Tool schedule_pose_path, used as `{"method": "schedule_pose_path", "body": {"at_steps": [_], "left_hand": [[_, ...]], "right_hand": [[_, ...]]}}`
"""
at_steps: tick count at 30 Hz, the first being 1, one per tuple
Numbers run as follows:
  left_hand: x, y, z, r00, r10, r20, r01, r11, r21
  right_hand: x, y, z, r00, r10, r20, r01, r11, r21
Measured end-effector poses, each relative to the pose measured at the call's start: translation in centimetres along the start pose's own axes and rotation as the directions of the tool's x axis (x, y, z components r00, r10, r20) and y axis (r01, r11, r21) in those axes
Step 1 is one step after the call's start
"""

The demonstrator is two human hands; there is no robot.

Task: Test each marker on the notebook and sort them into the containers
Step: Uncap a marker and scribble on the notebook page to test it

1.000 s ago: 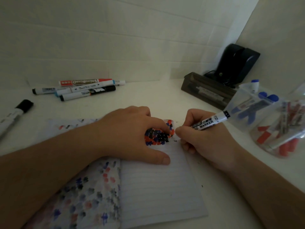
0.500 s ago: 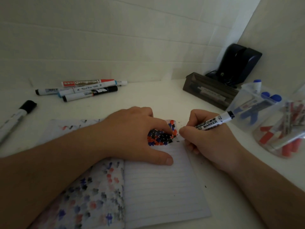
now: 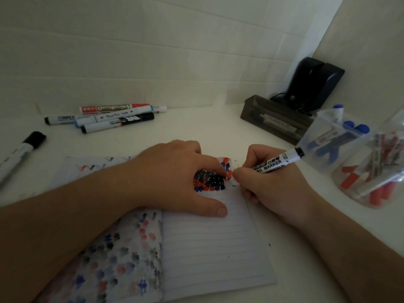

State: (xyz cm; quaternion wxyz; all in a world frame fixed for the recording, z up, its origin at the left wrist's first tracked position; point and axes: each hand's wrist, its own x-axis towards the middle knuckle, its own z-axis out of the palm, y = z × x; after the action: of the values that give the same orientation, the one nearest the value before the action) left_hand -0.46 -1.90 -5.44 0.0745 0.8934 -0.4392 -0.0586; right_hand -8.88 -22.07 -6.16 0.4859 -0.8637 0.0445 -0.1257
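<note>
1. Head view shows the left hand (image 3: 175, 178) lying on the open notebook (image 3: 214, 243), fingers relaxed and pressing near the top of the lined page. I judge it is there to keep the paper flat and still while the other hand writes.
2. The right hand (image 3: 269, 189) has its fingers curled around a black marker (image 3: 277, 164) in a writing grip. The rear end of the marker points up and to the right; the tip is hidden behind the fingers, so I cannot tell if it touches the paper.
3. The tip end sits just beside the patch of red, blue and black marks (image 3: 209, 179), at the top right corner of the page, between the two hands. This seems to be the testing step for this marker.
4. Two clear containers (image 3: 328, 136) stand near on the right of the worktop (image 3: 196, 132), one with blue caps and one with red, probably placed there for a short reach when sorting.
5. More markers (image 3: 113, 117) lie in a group at the back left, well apart from the hands, and seem not yet sorted.
</note>
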Motion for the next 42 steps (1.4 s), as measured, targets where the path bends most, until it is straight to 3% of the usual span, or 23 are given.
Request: {"method": "schedule_pose_path", "body": {"at_steps": [20, 24, 34, 42], "left_hand": [[0.0, 0.0, 0.1, 1.0, 0.005, 0.002, -0.005, 1.0, 0.013], [0.1, -0.1, 0.2, 1.0, 0.007, -0.006, -0.007, 1.0, 0.004], [0.5, -1.2, 1.0, 0.987, -0.037, -0.159, 0.002, 0.977, -0.213], [0.4, -1.5, 0.5, 0.96, -0.081, -0.27, -0.038, 0.911, -0.411]], "right_hand": [[0.1, 0.1, -0.2, 0.999, 0.034, 0.024, -0.036, 0.996, 0.079], [0.3, 0.3, -0.2, 0.999, 0.05, 0.006, -0.05, 0.958, 0.282], [0.2, 0.1, -1.2, 0.982, -0.08, 0.17, -0.028, 0.831, 0.556], [0.6, 0.8, -2.0, 0.971, -0.063, 0.231, -0.108, 0.744, 0.659]]}}
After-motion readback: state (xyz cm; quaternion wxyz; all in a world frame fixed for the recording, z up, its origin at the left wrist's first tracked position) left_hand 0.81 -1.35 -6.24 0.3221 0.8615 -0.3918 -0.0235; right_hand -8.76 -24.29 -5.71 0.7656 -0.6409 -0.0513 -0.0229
